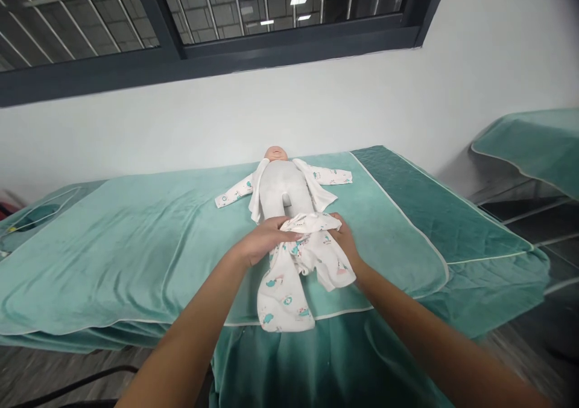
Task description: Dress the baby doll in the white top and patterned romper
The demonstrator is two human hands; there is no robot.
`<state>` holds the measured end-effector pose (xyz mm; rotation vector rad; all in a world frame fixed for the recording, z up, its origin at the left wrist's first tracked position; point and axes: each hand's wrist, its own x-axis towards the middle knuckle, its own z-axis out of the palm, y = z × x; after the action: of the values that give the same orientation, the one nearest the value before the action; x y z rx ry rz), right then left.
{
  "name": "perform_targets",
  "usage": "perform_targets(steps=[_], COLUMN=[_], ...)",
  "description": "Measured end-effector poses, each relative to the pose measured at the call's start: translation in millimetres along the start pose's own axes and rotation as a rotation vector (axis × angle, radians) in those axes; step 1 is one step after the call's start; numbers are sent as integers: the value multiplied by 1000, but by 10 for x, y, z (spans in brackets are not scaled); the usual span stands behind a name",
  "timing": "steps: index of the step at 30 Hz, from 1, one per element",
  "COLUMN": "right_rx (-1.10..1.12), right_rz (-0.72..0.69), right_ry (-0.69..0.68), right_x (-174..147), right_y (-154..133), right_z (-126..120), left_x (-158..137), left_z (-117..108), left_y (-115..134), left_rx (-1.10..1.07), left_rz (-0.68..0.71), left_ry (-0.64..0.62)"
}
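Observation:
A baby doll (284,181) with a pale grey cloth body lies on its back, its head toward the wall. Its arms are in the sleeves of a white printed baby jacket (323,197) that hangs open at the front. At the doll's lower legs, my left hand (268,239) grips one side of the waistband of white printed baby pants (287,290). On the other side, my right hand (346,239) holds the same waistband, its fingers partly hidden. The pants' legs hang toward me, and the doll's feet are covered by the cloth.
Green velvety covers (136,245) spread over the bed beneath the doll. A white wall (203,124) and a dark-framed barred window (289,43) stand behind it. To the right is another green-covered surface (538,142) on metal legs. A dark cable (85,378) runs at lower left.

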<state>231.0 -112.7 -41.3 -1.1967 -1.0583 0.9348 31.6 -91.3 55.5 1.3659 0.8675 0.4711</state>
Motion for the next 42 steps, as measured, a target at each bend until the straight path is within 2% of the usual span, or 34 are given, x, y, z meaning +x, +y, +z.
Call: perform_targets(steps=[7,13,18,20,23,25,27,29,32,35,38,42], right_rx=[-58,-104,-135,-154,-210,-290,-372,-427,-474,-450,-376,-255], right_rz=[-95,-202,-204,-200,-282,-376,-399,-371,-263,-166,-142,-93], right_ry=[44,52,42,33,-41,-183,-393,-522,-557,-619,-661,-665], right_x=[286,551,623,597,501,414,333,284,300,383,440,418], right_y=[28,67,100,104,-25,-229,-480,-707,-902,-955,-969,-973], right_z=[88,189,218,194,162,182,244,327,403,375,320,366], left_x=[384,520,475,384,192,84,25,7,-13,-75,-125,-55], left_z=[-101,-153,-221,-248,-265,-247,-212,-177,-176,-252,-340,-358], left_y=[-33,-108,-67,-56,-59,-59,-49,-30,-18,-64,-139,-126], left_rx=[325,526,433,270,-10,-130,-190,-211,-182,-90,-28,-108], left_rz=[252,392,331,281,224,202,201,222,246,217,199,274], left_ry=[470,621,661,628,446,344,300,282,235,164,133,207])
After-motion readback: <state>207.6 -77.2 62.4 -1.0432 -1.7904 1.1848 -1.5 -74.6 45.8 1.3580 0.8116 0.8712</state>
